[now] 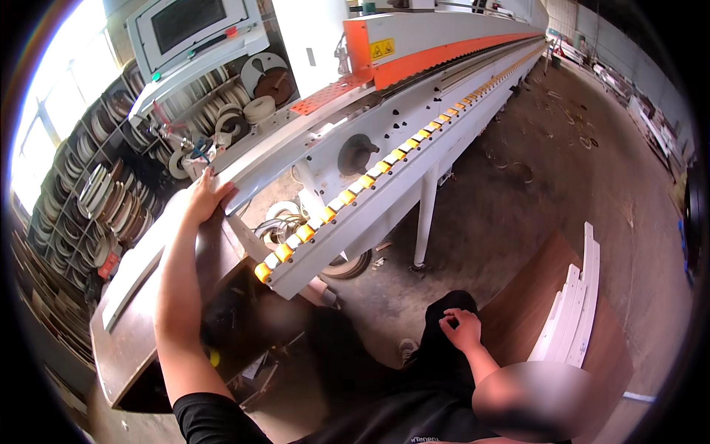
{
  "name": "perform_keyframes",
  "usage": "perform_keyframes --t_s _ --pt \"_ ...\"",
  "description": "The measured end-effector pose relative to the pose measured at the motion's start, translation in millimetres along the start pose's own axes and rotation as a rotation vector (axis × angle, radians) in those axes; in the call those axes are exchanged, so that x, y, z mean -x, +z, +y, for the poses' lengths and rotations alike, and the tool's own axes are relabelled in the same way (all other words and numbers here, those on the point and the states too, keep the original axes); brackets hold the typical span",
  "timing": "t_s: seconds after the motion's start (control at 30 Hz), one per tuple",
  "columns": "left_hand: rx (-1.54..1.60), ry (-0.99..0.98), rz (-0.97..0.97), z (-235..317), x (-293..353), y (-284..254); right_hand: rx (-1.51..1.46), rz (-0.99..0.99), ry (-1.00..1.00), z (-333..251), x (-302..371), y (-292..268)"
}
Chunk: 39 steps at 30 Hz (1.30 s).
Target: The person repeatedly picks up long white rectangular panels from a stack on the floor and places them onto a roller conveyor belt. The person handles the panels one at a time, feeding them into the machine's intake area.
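Observation:
My left hand (203, 200) lies on the near end of a long white machine bed (259, 166), with its thumb and fingers spread apart. A white strip (133, 285) rests on the brown table (122, 359) and runs up under my left forearm. Whether the strip reaches under my fingers, I cannot tell. My right hand (464, 330) hangs beside my dark trouser leg, its fingers loosely bent and apart. Nothing shows in it. To its right, several white strips (569, 318) lie on a brown panel (518, 296).
Yellow and white rollers (325, 214) line the machine's outer rail. An orange-and-white housing (444, 48) stretches into the distance. The control screen (188, 22) stands at upper left, above racks of edging rolls (96, 185). A support leg (427, 214) meets the concrete floor (547, 148).

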<state>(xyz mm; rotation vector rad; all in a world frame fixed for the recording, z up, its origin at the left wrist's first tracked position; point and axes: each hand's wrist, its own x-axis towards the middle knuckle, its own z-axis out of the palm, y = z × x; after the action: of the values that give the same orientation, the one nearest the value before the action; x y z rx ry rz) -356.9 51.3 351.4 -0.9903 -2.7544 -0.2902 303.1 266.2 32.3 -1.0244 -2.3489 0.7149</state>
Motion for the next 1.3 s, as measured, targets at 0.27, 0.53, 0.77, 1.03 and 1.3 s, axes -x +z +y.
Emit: perform_keyframes --t_s 0.27,0.53,0.77,1.03,1.3 --pt "-0.127 0.002 0.016 23.5 -3.1 -6.5 0.052 -0.015 -0.018 1.8 -0.4 7.1" --pt "-0.120 -0.007 0.003 18.7 -3.9 -7.5 0.069 -0.041 0.012 -1.8 -5.3 13.5" --pt "-0.155 0.021 0.043 9.2 -5.4 -0.1 0.064 -0.015 -0.021 -2.2 -6.4 14.3" --pt "-0.144 0.016 0.040 19.0 -3.6 -1.2 0.073 -0.003 -0.020 0.3 -4.1 11.7" --pt "-0.140 0.018 0.060 13.5 -5.3 1.5 0.054 -0.010 -0.030 -0.3 -5.3 11.4"
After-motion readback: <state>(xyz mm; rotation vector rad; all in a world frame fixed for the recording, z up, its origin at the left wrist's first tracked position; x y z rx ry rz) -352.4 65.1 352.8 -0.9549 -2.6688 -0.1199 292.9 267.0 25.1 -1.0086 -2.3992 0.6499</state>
